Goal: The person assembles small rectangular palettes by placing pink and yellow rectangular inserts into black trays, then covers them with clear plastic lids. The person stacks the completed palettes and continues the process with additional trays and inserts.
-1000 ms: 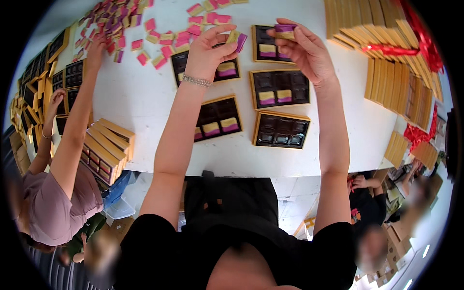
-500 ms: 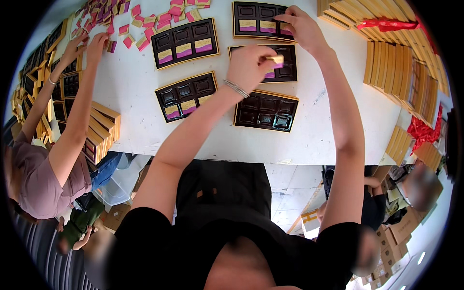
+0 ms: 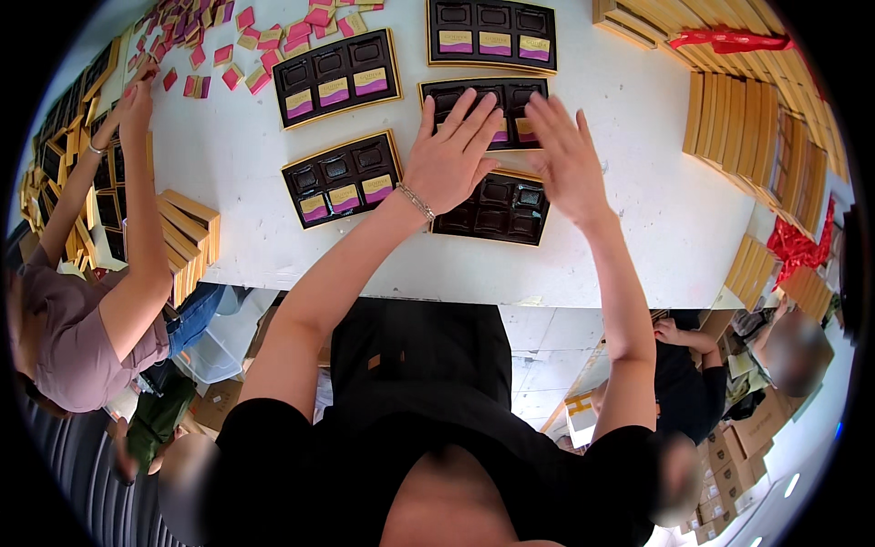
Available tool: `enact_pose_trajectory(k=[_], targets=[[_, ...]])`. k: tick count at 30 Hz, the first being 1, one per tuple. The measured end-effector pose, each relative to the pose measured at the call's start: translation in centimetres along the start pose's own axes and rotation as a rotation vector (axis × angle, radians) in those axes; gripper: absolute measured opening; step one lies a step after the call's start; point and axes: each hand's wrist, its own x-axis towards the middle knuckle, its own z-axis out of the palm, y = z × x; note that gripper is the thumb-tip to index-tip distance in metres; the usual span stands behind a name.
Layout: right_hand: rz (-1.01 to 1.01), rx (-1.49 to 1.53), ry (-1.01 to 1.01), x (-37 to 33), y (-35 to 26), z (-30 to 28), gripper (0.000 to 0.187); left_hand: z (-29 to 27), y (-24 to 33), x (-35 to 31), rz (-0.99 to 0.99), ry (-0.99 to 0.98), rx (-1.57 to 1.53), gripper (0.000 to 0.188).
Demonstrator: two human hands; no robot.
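Note:
My left hand (image 3: 448, 169) is open, fingers spread over the middle right box (image 3: 519, 89), its wrist beside the near left box. Close by, my right hand (image 3: 570, 164) is open too, fingertips over that box's right end. The box has a gold edge and a black insert; gold-and-purple wrapped squares show partly between my hands. The far right box (image 3: 494, 16) and the far left box (image 3: 331, 55) each hold three squares in the near row. So does the near left box (image 3: 339, 166). No squares show in the near right box (image 3: 492, 223), partly covered by my hands.
Loose pink, purple and gold squares (image 3: 296, 35) lie scattered at the far left. A co-worker's hands (image 3: 138, 87) are beside them. Stacked gold-edged boxes (image 3: 187, 232) line the left side; more box stacks (image 3: 734, 123) and red ribbon (image 3: 729, 40) stand at the right.
My left hand has let go of a wrapped square and opened. My right hand has come nearer, from the far right box to the middle right box. The co-worker's hands have moved slightly left.

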Motion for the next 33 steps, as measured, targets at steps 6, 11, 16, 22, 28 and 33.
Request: enact_pose_trajectory(k=[6, 11, 16, 22, 28, 33], targets=[[0.064, -0.216, -0.085, -2.5, -0.6, 2.4, 0.071, -0.6, 0.5, 0.3, 0.010, -0.237, 0.024, 0.090], [0.038, -0.253, -0.132, -0.7, -1.4, 1.6, 0.072, -0.8, -0.7, 0.0, 0.003, -0.206, 0.045, 0.094], [0.058, -0.038, 0.152, 3.5, 0.8, 0.8, 0.069, -4.1, -1.8, -0.4, 0.019, -0.075, -0.091, 0.098], [-0.013, -0.098, 0.212, 12.9, -0.3, 0.7, 0.059, -8.4, -28.9, 1.0, -0.677, 0.316, 0.052, 0.060], [-0.230, 0.102, 0.255, 24.7, -8.3, 4.9, 0.049, -10.4, -37.6, 2.6, -0.753, 0.026, 0.473, 0.057], [-0.277, 0.280, 0.162, 36.9, -13.6, 11.3, 0.040, -7.1, -31.4, -0.3, -0.524, 0.087, 0.373, 0.058]])
